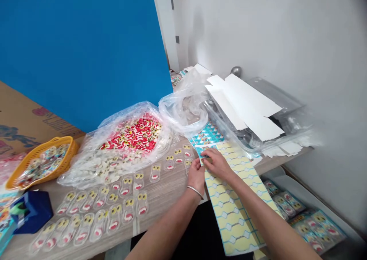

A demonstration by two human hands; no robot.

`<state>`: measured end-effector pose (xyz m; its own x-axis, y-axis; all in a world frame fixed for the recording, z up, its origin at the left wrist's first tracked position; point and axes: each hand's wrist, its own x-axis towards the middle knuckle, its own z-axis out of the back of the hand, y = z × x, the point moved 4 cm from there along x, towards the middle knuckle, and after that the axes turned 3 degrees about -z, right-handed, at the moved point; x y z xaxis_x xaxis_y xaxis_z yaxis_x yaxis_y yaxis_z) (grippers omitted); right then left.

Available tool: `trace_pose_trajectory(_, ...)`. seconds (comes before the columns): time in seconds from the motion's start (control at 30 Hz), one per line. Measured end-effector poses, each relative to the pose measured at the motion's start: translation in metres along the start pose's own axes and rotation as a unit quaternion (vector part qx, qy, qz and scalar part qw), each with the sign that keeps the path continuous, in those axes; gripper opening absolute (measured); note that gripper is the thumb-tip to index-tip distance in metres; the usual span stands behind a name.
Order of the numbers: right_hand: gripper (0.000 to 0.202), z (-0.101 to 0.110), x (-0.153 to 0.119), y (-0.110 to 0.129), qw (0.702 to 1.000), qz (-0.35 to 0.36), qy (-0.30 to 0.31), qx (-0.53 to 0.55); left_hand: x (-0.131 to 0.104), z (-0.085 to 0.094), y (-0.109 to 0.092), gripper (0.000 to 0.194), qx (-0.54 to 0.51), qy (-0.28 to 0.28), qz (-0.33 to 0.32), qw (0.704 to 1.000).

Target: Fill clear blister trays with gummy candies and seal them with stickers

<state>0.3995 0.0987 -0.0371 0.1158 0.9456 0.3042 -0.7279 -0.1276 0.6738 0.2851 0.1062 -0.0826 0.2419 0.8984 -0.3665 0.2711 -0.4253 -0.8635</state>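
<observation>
A long yellow sticker sheet point(229, 210) with a blue grid pattern hangs over the table's front edge. At its far end, my left hand point(197, 176) has its fingers closed at the left edge of a small blue printed piece point(203, 150). My right hand point(217, 163) lies over the sheet, its fingertips pinched on that same blue piece. Rows of clear plastic pouches point(101, 223), each with yellow eye shapes and a red mouth shape, lie on the table to the left of my hands.
An open plastic bag point(134, 137) of red and white pieces lies behind the pouches. At left are a yellow basket point(73, 149) and a blue tape dispenser point(37, 210). White card strips point(249, 103) lie at right. Below sits a box with packed cards point(318, 225).
</observation>
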Motion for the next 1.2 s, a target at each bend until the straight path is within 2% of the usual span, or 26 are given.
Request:
trace_pose_trajectory(0.1,0.016,-0.004,-0.004,-0.007,1.000,-0.005,-0.006,0.000,-0.008,-0.006,0.000,0.042,-0.009,0.024,0.020,0.999)
trace_pose_trajectory(0.23,0.019,-0.009,-0.010,-0.024,1.000,0.001,-0.020,-0.019,-0.036,-0.010,0.006,0.050,-0.008,0.069,0.058,0.996)
trace_pose_trajectory(0.3,0.020,-0.011,-0.008,-0.030,0.999,0.004,-0.028,-0.040,-0.053,-0.002,0.007,0.048,0.035,0.106,0.075,0.991)
trace_pose_trajectory(0.37,0.020,-0.014,-0.002,-0.035,0.998,0.010,-0.033,-0.058,-0.066,0.014,0.000,0.038,0.150,0.138,0.026,0.979)
trace_pose_trajectory(0.4,0.020,-0.017,0.004,-0.037,0.997,0.014,-0.033,-0.064,-0.069,0.023,-0.008,0.032,0.233,0.143,-0.035,0.961)
trace_pose_trajectory(0.43,0.019,-0.020,0.011,-0.039,0.997,0.019,-0.032,-0.068,-0.072,0.031,-0.018,0.027,0.321,0.145,-0.113,0.929)
trace_pose_trajectory(0.5,0.019,-0.025,0.028,-0.042,0.997,0.029,-0.026,-0.071,-0.074,0.044,-0.038,0.025,0.467,0.135,-0.265,0.833)
trace_pose_trajectory(0.53,0.018,-0.027,0.037,-0.043,0.997,0.034,-0.023,-0.071,-0.073,0.049,-0.046,0.025,0.516,0.128,-0.320,0.784)
trace_pose_trajectory(0.6,0.018,-0.030,0.053,-0.043,0.996,0.044,-0.014,-0.072,-0.069,0.055,-0.057,0.025,0.581,0.111,-0.384,0.709)
trace_pose_trajectory(0.63,0.019,-0.030,0.059,-0.042,0.996,0.049,-0.010,-0.073,-0.066,0.056,-0.060,0.024,0.601,0.102,-0.400,0.684)
trace_pose_trajectory(0.7,0.021,-0.028,0.066,-0.036,0.996,0.056,-0.004,-0.075,-0.058,0.059,-0.065,0.024,0.627,0.081,-0.414,0.655)
trace_pose_trajectory(0.8,0.026,-0.026,0.064,-0.018,0.994,0.070,0.016,-0.081,-0.047,0.063,-0.071,0.024,0.643,0.050,-0.419,0.639)
trace_pose_trajectory(0.97,0.041,-0.040,0.055,0.006,0.983,0.056,0.103,-0.139,-0.024,0.072,-0.080,0.025,0.656,0.003,-0.423,0.625)
trace_pose_trajectory(1.07,0.041,-0.049,0.056,0.006,0.975,0.044,0.143,-0.166,-0.010,0.075,-0.081,0.028,0.671,-0.005,-0.412,0.616)
trace_pose_trajectory(1.2,0.041,-0.052,0.058,0.000,0.972,0.036,0.164,-0.165,0.006,0.072,-0.082,0.032,0.696,-0.002,-0.385,0.606)
